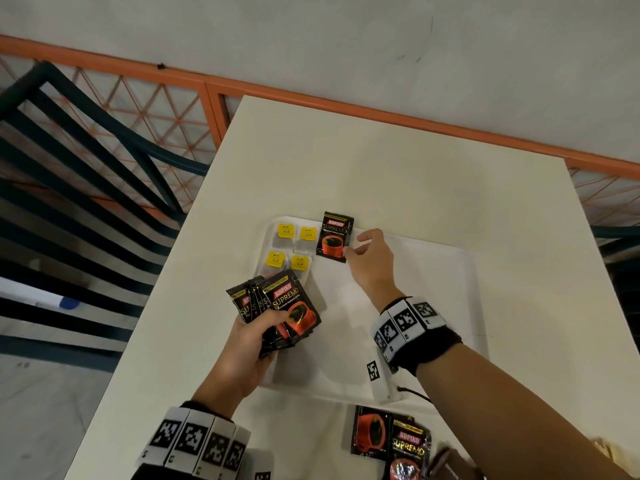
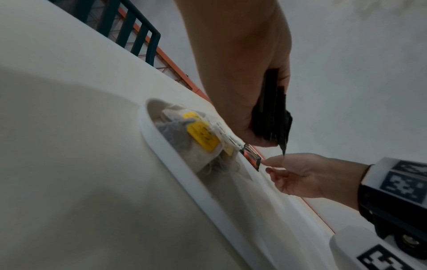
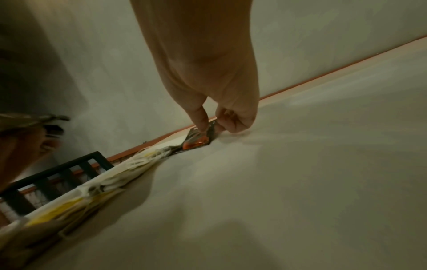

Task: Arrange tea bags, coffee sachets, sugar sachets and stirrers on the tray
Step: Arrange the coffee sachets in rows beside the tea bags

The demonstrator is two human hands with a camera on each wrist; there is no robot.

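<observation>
A white tray (image 1: pixel 450 271) lies on the white table (image 1: pixel 381 161). Several tea bags (image 1: pixel 292 247) with yellow tags sit in its far left corner. Just right of them a black and orange coffee sachet (image 1: pixel 335 237) lies flat at the tray's far rim. My right hand (image 1: pixel 353 245) pinches that sachet's near right edge; in the right wrist view the thumb presses on the sachet (image 3: pixel 196 142) and the fingers (image 3: pixel 231 122) curl at its edge. My left hand (image 1: pixel 263 327) grips a fan of several coffee sachets (image 1: pixel 287 306) above the tray's left side.
More loose coffee sachets (image 1: pixel 391 441) and a brown packet (image 1: pixel 450 462) lie on the table near its front edge. A dark blue slatted chair (image 1: pixel 69 168) stands left of the table. An orange lattice railing (image 1: pixel 156 109) runs behind it.
</observation>
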